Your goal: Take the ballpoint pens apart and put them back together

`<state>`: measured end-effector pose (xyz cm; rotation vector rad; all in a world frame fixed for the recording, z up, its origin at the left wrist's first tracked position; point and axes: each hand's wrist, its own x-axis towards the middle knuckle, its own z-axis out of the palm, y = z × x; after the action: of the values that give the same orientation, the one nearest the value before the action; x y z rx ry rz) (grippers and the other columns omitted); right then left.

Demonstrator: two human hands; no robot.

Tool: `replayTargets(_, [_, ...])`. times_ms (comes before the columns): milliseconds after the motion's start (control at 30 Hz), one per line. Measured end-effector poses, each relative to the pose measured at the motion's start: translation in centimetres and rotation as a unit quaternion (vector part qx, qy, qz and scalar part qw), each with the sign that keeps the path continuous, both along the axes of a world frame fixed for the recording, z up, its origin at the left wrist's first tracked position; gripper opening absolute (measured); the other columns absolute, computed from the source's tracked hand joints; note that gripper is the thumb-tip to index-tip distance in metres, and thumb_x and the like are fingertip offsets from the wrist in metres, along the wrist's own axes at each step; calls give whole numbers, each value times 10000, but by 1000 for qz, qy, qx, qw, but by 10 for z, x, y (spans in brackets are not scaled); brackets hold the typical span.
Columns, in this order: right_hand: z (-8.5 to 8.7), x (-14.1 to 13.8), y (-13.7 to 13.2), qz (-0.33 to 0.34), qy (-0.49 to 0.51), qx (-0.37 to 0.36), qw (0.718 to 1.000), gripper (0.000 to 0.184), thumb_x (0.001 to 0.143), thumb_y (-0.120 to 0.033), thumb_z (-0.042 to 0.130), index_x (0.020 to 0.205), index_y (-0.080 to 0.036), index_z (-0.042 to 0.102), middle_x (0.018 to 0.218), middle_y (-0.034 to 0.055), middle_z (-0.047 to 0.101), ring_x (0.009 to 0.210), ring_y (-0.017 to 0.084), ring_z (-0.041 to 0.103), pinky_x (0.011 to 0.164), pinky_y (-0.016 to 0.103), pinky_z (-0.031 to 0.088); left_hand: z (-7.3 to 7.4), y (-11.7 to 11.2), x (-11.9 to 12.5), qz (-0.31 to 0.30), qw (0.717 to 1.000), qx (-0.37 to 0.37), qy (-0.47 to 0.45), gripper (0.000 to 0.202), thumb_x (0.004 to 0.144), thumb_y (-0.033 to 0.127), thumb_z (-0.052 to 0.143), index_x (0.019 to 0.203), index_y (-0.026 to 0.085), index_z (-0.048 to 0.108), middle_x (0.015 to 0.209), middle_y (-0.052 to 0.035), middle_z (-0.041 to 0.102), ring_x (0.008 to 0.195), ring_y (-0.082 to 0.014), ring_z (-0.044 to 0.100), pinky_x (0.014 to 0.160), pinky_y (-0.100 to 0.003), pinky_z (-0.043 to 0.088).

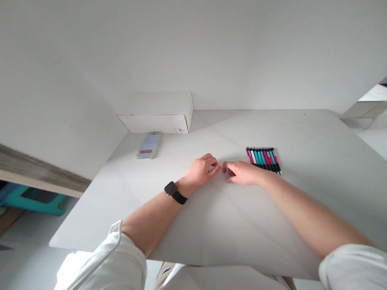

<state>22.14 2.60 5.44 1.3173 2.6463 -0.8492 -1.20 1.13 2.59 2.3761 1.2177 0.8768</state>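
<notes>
My left hand (201, 170), with a black watch (174, 192) on its wrist, rests on the white table (220, 215) with the fingers curled in. My right hand (242, 172) lies beside it, fingers also curled. The fingertips of both hands meet in a pinch at the middle; whatever is between them is too small to make out. Just right of my right hand lies a tidy row of several pens (263, 159) in pink, teal and black, side by side on the table.
A white cardboard box (158, 113) stands at the table's back against the wall. A small blurred packet (149, 146) lies in front of it. A wooden shelf edge (27, 175) and a teal object (39, 201) are at the left.
</notes>
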Motion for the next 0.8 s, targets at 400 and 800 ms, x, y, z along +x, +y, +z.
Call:
replayTargets(400, [2,1,-1,0,4,-7,1000,330,893,-324,742,1192,-241,628,924,30,737,807,202,666,674,272,397,-2,0,2,-12,1000,10,-19,245,1055,287,531,876,178,658,1020,-63,634,791,-119,589,703,-260,445])
replayTargets(800, [2,2,0,0,1,-6,1000,330,893,-326,746,1190,-243,629,958,37,741,841,212,676,694,275,410,-4,-1,2,-22,1000,3,-16,251,1046,302,529,879,181,673,1039,-70,642,788,-123,595,727,-263,464])
